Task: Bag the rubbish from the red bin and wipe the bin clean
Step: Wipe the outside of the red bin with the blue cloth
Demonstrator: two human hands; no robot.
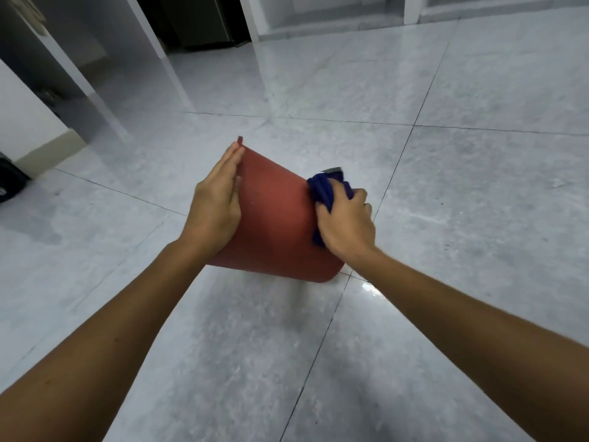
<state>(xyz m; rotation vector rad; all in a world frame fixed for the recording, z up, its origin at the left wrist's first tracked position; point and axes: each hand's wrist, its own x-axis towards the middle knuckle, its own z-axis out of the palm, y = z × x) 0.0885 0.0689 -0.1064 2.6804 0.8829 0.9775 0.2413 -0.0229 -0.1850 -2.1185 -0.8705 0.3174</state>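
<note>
The red bin (274,218) is held above the floor, tipped so that its outer wall faces me and its mouth is hidden. My left hand (216,202) lies flat against the bin's left side, fingers stretched toward the far edge. My right hand (345,220) is closed on a bunched dark blue cloth (325,186), which is pressed against the bin's right side. No rubbish and no bag are in view.
Glossy grey floor tiles (462,234) spread all around. A white wall corner with a beige skirting (47,148) stands at the left, with a dark object (9,183) at its foot. A dark doorway (197,23) and white pillars lie at the back.
</note>
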